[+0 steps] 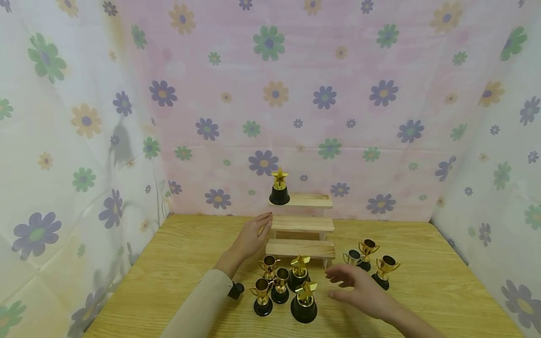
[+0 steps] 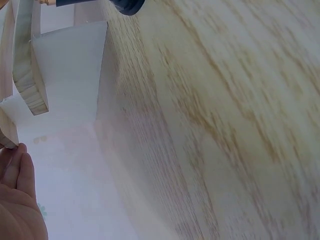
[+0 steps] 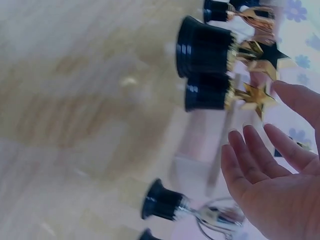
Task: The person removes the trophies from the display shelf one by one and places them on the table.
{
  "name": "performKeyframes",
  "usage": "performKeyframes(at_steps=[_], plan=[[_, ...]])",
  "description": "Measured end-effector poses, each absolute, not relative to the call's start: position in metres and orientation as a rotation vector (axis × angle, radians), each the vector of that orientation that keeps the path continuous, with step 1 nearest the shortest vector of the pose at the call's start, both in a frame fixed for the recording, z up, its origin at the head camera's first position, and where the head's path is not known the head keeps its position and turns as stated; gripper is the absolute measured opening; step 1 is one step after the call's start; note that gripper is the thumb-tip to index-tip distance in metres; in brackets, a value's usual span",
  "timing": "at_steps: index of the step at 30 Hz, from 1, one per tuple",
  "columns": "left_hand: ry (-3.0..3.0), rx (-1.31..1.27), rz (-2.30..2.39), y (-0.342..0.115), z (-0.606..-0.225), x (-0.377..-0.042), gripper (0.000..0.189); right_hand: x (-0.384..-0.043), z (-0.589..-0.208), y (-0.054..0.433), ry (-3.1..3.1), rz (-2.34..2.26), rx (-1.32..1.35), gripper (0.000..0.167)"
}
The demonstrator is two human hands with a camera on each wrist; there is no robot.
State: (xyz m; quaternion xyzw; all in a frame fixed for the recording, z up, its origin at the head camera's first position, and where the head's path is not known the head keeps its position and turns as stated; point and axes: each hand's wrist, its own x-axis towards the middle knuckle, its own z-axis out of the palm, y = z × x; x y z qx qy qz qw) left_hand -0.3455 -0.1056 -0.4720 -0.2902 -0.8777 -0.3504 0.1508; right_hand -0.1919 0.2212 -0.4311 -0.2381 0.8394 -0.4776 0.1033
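Observation:
A three-tier wooden step shelf stands at the back middle of the table. On the left end of its top tier sits a gold star trophy with a black base. My left hand is beside the shelf's left side; in the left wrist view its extended fingers reach a board's end. My right hand hovers right of two star trophies on the table, holding nothing, fingers spread from the thumb. The right wrist view shows its palm near the gold stars.
Three gold cup trophies stand left of the table's star trophies. To the right are two more gold cups and a silver cup. A black object shows by the left sleeve. Flowered cloth encloses the table.

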Motion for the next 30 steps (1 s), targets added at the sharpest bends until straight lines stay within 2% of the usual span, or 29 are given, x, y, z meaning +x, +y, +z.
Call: performKeyframes(at_steps=[14,30], plan=[[-2.521,-0.825,-1.019,-0.104,-0.473,-0.345,0.044,-0.205,-0.378,0.236,2.634,-1.371,-0.717,0.040],[-2.541,-0.813,-1.017,-0.105,-0.471,-0.346,0.043,-0.243,-0.333,0.219,2.761,-1.383,-0.786,0.044]])
